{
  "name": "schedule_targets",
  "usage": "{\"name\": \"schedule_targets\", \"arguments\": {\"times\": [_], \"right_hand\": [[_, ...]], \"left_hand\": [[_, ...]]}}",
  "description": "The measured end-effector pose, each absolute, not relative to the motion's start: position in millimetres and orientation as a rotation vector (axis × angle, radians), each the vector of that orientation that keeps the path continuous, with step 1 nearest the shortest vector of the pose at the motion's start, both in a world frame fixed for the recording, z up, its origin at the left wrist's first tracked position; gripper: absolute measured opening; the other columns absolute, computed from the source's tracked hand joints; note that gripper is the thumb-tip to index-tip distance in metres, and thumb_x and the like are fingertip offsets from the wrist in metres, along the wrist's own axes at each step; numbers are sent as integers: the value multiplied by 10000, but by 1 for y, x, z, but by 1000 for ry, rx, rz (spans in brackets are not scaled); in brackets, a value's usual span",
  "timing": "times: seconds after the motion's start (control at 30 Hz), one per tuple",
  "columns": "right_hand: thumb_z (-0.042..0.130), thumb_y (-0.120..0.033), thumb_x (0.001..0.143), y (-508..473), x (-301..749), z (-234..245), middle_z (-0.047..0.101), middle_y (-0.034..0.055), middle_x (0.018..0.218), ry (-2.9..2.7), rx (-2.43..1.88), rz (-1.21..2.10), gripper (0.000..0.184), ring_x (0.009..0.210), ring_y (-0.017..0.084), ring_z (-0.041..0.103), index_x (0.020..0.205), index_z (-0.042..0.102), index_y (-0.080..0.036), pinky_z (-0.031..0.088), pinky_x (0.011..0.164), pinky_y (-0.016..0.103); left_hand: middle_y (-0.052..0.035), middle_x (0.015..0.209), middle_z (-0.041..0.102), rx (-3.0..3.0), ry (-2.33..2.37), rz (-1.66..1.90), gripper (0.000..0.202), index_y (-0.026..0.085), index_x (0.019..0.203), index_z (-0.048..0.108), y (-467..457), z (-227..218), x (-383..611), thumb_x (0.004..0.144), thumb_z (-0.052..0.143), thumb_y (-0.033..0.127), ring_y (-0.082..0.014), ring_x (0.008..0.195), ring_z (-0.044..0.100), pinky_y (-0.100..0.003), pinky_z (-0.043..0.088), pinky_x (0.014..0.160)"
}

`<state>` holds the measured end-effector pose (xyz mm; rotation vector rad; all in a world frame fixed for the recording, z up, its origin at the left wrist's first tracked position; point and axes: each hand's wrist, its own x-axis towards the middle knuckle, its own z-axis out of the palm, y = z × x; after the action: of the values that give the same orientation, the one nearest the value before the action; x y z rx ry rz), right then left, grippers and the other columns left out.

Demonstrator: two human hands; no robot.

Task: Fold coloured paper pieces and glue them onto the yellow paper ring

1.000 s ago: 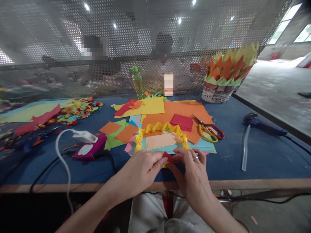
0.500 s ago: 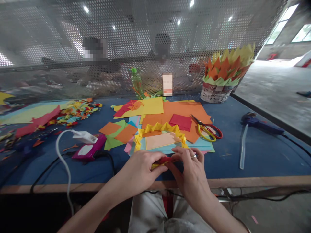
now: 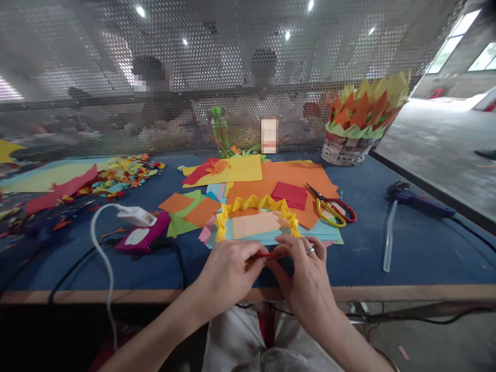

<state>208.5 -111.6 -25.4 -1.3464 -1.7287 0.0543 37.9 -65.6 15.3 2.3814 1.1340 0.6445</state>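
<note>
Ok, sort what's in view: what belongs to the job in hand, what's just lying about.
Belongs, judging by the hands:
red paper piece, pinched by left hand and right hand
yellow folded-paper band
perhaps scissors and glue gun, both untouched

Lying about, it seems:
green-capped bottle
purple power block
paper scraps

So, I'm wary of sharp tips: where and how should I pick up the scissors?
Probably best to take the scissors by the red and yellow handle loops, coming from the near right: the blades point far left, while the loops lie toward the near right.
</note>
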Motion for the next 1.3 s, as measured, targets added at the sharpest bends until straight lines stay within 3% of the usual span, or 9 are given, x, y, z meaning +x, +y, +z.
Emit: {"name": "schedule_targets", "arguments": {"times": [0.3, 0.4, 0.53, 0.67, 1.03, 1.3], "right_hand": [[601, -127, 900, -111, 215, -23, 726, 16, 1031, -1891, -1343, 123, 479, 1032, 222, 613, 1332, 423, -233, 282, 1007, 418], [559, -110, 901, -110, 216, -24, 724, 41, 1023, -1924, -1358, 97, 504, 1014, 225, 621, 1369, 405, -218, 284, 1016, 439], [556, -71, 882, -109, 216, -25, 722, 34, 1018, -1943, -1357, 122, 546, 996, 215, 626, 1381, 398, -224, 275, 1028, 439], [553, -76, 892, -109, 215, -23, 709, 40, 1076, -1939, -1351, 122, 516, 1018, 210, 631, 1365, 420, -233, 271, 1034, 428], [514, -51, 867, -111, 213, -21, 723, 44, 1099, -1957, -1311, 111, 599, 1052, 216, 631, 1419, 372, -236, 252, 1048, 443], [506, -14, 835, -107, 214, -19, 719, 37, 1121, -1973, -1258, 95, 559, 991, 178, 668, 1345, 427, -229, 255, 1070, 419]], "left_hand": [[-9, 896, 760, 2391, 1148, 555, 137, 218, 936, 708, -67, 22, 35, 952, 581, 268, -187, 824, 709, -284, 500, 740], [-16, 960, 757, 2423, 1148, 480, 102, 218, 981, 689, -69, 26, 33, 907, 663, 283, -217, 904, 704, -311, 508, 778], [-43, 1120, 734, 2508, 1134, 501, 343, 218, 1111, 650, -71, 24, 32, 793, 756, 148, -250, 1052, 668, -361, 502, 912], [-59, 1133, 720, 2599, 1137, 584, 421, 217, 1153, 616, -72, 16, 35, 778, 687, 40, -255, 1078, 642, -411, 472, 981], [-65, 1066, 687, 2706, 1180, 686, 483, 212, 1189, 512, -74, 10, 40, 757, 495, -2, -249, 1075, 614, -508, 352, 1130], [-56, 1027, 658, 2677, 1119, 662, 406, 210, 1068, 526, -73, 9, 38, 740, 464, -21, -238, 1082, 592, -512, 333, 1149]]}}
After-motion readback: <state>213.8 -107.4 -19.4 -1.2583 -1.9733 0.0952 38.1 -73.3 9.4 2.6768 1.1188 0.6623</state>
